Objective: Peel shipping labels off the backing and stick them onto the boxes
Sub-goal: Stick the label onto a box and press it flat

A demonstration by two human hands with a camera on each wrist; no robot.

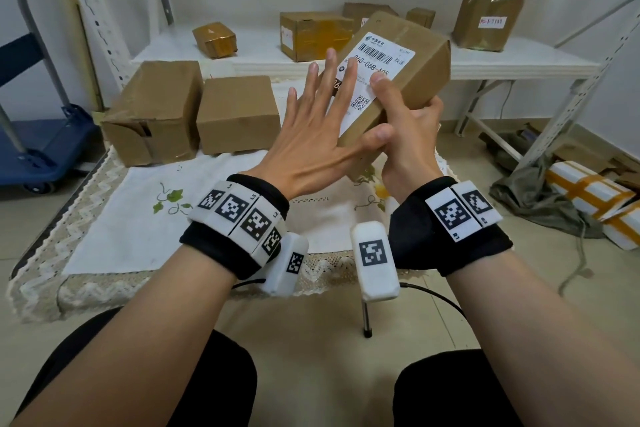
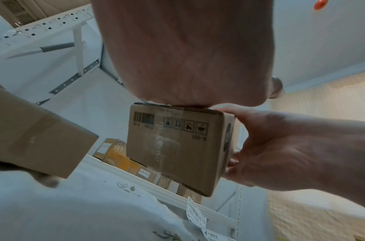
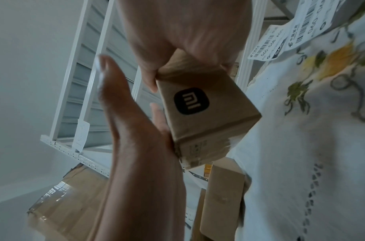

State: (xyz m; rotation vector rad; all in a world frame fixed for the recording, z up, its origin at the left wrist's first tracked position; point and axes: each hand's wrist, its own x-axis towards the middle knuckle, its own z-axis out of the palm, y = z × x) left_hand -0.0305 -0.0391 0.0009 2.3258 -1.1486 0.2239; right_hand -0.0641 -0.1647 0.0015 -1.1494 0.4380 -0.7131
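A small brown box (image 1: 419,59) is held tilted up above the table, with a white shipping label (image 1: 377,59) stuck on its upper face. My right hand (image 1: 407,97) grips the box's near end, thumb on the label and fingers round the back. My left hand (image 1: 322,94) is flat, fingers straight and spread over the label's left part, thumb against the box's near edge. The left wrist view shows the box's printed side (image 2: 173,146) under my palm. In the right wrist view its end (image 3: 204,114) bears a black logo. A strip of labels (image 3: 280,40) lies on the cloth.
Two larger brown boxes (image 1: 152,111) (image 1: 239,114) stand on the embroidered cloth (image 1: 138,218) at the table's back left. A white shelf (image 1: 519,62) behind carries several taped boxes. A blue cart (image 1: 41,135) stands left. Wrapped parcels (image 1: 588,191) lie on the floor, right.
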